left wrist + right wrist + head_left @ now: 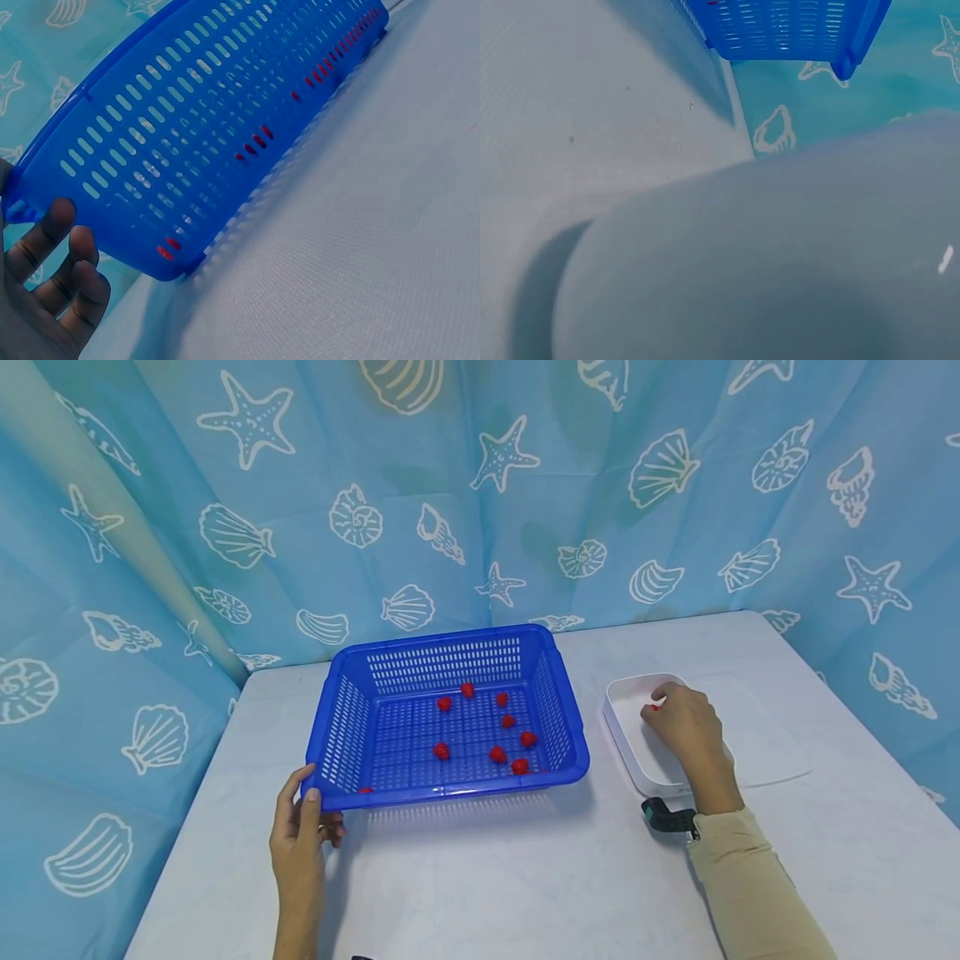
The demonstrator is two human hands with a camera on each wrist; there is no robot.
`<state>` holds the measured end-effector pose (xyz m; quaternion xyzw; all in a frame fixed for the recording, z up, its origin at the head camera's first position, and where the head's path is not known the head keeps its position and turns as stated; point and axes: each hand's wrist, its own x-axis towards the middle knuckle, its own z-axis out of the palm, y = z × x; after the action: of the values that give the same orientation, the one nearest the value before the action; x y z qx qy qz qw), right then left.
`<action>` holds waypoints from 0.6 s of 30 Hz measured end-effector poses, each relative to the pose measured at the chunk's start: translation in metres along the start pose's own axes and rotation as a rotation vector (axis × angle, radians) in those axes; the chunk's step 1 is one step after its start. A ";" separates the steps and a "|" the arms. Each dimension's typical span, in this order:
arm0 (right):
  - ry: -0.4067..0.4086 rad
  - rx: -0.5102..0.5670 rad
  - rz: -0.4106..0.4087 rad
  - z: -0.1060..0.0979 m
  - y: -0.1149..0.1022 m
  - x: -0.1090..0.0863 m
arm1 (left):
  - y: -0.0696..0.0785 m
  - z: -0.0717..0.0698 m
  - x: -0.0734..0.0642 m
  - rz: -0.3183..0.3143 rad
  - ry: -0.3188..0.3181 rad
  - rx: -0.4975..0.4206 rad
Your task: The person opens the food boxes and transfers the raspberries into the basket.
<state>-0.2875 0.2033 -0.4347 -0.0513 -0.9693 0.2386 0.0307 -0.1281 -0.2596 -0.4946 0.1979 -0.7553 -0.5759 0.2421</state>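
A blue plastic basket [450, 792] with slotted walls stands on the table, and several small red strawberries [498, 754] lie scattered on its floor. At its near left corner my left hand [296, 835] grips the rim between thumb and fingers. In the left wrist view the left hand's fingers [88, 285] curl beneath the rim. My right hand [690, 727] is inside a white rectangular container [626, 747], pinching a red strawberry [656, 707] between thumb and forefinger. The right wrist view shows only the container's blurred outer wall [742, 255]; the hand is out of sight there.
A flat translucent lid [772, 739] lies on the white table [487, 885], right of the container. Behind the table hangs a blue curtain [450, 460] printed with shells and starfish. A dark camera mount [667, 817] sticks out from the right wrist.
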 end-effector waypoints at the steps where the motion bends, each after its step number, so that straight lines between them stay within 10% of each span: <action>1: -0.004 -0.003 0.002 0.000 0.000 0.000 | 0.000 0.000 0.000 -0.003 0.002 0.001; 18: -0.098 -0.025 0.087 0.003 0.000 -0.002 | 0.009 -0.001 -0.003 0.012 -0.011 -0.001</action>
<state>-0.2859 0.2016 -0.4373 -0.0820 -0.9694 0.2297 -0.0277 -0.1252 -0.2557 -0.4863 0.1903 -0.7574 -0.5760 0.2414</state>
